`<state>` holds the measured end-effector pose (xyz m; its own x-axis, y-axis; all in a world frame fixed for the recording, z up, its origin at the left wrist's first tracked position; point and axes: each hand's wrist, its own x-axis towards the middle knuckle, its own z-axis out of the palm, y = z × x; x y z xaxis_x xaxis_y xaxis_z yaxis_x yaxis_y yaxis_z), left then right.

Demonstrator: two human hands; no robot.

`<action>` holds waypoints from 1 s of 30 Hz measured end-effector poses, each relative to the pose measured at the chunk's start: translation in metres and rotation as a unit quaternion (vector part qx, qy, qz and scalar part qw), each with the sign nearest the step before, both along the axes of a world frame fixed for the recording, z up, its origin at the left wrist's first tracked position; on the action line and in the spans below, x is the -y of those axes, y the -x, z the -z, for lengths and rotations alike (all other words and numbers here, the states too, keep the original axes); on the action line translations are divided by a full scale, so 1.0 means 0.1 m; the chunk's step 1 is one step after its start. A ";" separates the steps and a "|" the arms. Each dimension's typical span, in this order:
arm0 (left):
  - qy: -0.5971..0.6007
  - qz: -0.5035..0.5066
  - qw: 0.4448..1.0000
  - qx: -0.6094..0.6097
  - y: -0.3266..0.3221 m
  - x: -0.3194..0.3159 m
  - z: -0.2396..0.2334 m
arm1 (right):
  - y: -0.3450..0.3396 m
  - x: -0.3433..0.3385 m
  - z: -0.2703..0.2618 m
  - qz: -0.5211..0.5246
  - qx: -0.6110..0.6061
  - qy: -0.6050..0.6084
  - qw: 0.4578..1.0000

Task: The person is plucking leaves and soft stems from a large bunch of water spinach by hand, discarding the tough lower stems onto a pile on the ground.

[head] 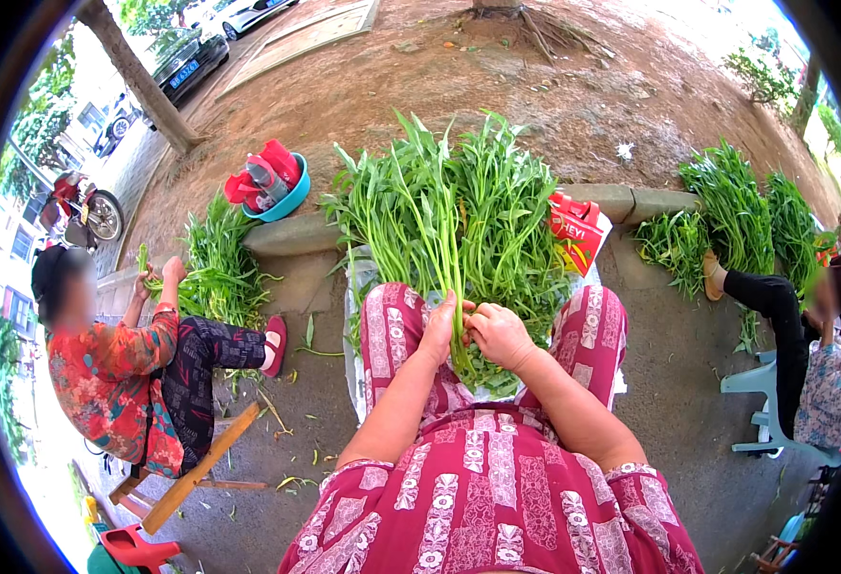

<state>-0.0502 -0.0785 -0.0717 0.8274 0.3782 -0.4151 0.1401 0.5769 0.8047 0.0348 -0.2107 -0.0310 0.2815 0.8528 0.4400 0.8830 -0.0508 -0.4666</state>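
My left hand [440, 328] is closed around a bunch of water spinach stems [456, 280], held upright between my knees with the leaves pointing away from me. Close against the stems on the right, my right hand [498, 336] has its fingers curled in; whether it pinches a stem is hidden. Beyond my hands spreads a large heap of leafy water spinach [510, 208], lying on a pale plastic sheet [354, 287]. Loose leaves and cut stems show beneath my hands.
A red-and-white bag [579, 228] stands right of the heap. On the kerb [298, 235] sits a blue basin [292, 201] with red bags and a bottle. Seated people handle greens on the left [115, 366] and sit by more greens [729, 194] on the right. A wooden chair [201, 466] stands left.
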 end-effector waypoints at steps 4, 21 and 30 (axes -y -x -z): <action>0.003 -0.007 1.000 0.004 -0.01 0.00 0.03 | 0.03 0.00 0.01 0.020 -0.004 0.033 0.999; 0.024 -0.007 1.000 -0.007 0.01 0.04 -0.10 | 0.02 -0.03 0.03 0.150 -0.143 0.028 0.978; 0.030 -0.026 0.999 0.019 0.01 0.01 -0.11 | -0.10 0.04 -0.11 0.091 -0.194 -0.014 0.977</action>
